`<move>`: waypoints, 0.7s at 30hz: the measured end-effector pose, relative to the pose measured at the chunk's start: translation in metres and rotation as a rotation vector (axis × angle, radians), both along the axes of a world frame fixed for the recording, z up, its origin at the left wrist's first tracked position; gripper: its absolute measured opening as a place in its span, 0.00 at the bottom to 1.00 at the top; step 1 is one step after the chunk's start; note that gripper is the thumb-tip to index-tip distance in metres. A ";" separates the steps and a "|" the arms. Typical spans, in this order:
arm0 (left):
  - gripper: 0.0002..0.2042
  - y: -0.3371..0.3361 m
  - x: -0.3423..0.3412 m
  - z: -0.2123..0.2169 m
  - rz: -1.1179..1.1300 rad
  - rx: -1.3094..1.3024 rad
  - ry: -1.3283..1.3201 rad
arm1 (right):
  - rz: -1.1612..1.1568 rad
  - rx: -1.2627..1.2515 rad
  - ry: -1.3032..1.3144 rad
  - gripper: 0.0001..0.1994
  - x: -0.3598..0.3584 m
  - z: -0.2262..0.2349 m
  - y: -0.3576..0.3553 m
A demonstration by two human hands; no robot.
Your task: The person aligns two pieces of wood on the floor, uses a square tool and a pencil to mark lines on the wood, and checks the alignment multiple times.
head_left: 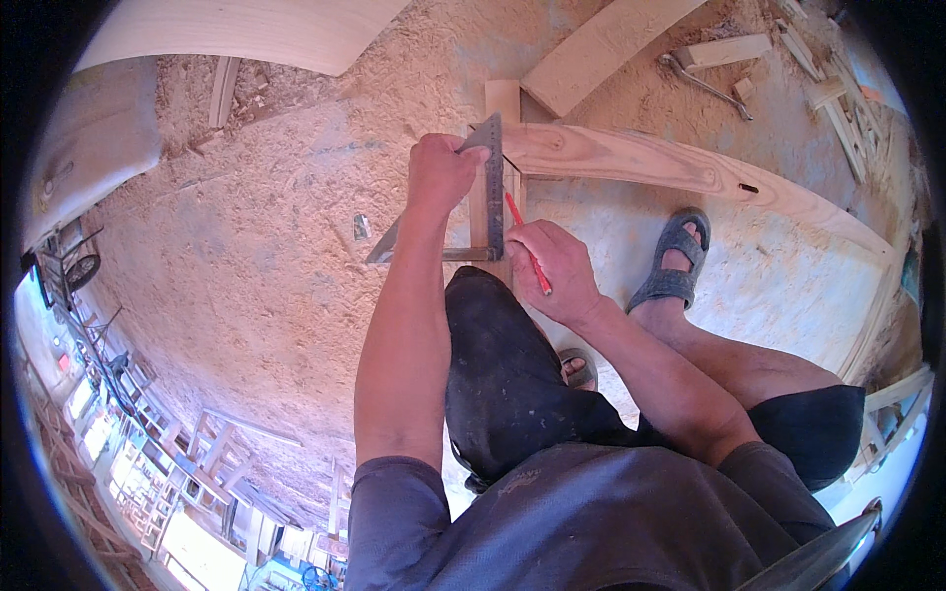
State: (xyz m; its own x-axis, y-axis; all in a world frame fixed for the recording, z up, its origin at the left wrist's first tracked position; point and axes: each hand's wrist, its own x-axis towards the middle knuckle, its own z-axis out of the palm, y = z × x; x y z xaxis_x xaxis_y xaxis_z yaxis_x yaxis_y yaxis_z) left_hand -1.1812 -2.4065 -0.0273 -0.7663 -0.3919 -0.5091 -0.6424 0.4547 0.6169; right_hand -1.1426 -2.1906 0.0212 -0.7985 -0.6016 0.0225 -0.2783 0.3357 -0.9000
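My left hand [441,175] is closed on the upper end of a metal try square [496,192], thumb pressed on its dark ruled blade. The blade lies along a narrow wooden piece [479,209], beside the end of a long curved wooden board [631,156]. A triangular metal part [384,244] shows left of my left forearm; whether it belongs to the square I cannot tell. My right hand [557,268] holds a red pencil [514,210], its tip slanting up close to the blade's right edge. My bent knee is just below the square.
Sawdust and shavings cover the floor [256,266]. A wide plank [601,54] and a metal bar-like tool [705,87] lie beyond the board, with offcuts [727,51] at far right. A large pale panel [236,30] is at far left. My sandalled foot [680,251] stands near the board.
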 end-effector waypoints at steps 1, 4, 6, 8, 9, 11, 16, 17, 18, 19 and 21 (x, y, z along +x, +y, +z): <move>0.14 -0.002 -0.001 -0.001 -0.009 -0.004 0.003 | 0.006 -0.009 0.010 0.08 0.000 0.000 0.000; 0.14 -0.001 0.000 -0.003 -0.013 -0.033 0.010 | -0.004 -0.005 -0.004 0.07 0.004 -0.002 0.001; 0.14 0.003 0.000 -0.001 0.002 -0.037 0.008 | -0.006 0.001 -0.007 0.07 0.004 -0.002 0.002; 0.15 0.007 -0.002 0.003 0.027 -0.020 0.003 | -0.007 0.008 -0.015 0.07 0.004 -0.003 0.005; 0.15 0.005 -0.001 0.001 0.008 -0.042 0.004 | -0.002 0.006 -0.019 0.07 0.005 -0.003 0.004; 0.14 0.000 0.001 -0.003 -0.031 -0.086 0.007 | 0.003 0.007 -0.029 0.07 0.005 -0.003 0.004; 0.14 0.002 -0.002 -0.001 0.010 -0.059 -0.011 | -0.016 0.014 0.001 0.07 0.001 -0.006 0.008; 0.14 0.004 -0.001 0.000 0.026 -0.062 -0.012 | -0.018 0.015 -0.004 0.07 0.000 -0.006 0.009; 0.14 0.005 -0.001 0.000 0.018 -0.080 -0.009 | -0.021 0.015 -0.008 0.08 0.000 -0.007 0.009; 0.14 0.007 -0.001 0.000 0.010 -0.097 -0.007 | -0.025 0.015 -0.011 0.08 -0.001 -0.007 0.009; 0.14 0.007 -0.001 0.001 0.002 -0.116 -0.004 | -0.012 0.019 -0.009 0.08 -0.002 -0.005 0.010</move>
State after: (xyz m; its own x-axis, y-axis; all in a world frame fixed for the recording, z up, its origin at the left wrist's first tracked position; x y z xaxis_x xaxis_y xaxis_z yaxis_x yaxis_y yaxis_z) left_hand -1.1825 -2.3991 -0.0261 -0.7636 -0.4494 -0.4636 -0.6456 0.5217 0.5577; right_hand -1.1449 -2.1808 0.0158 -0.8055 -0.5925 0.0040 -0.2659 0.3555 -0.8960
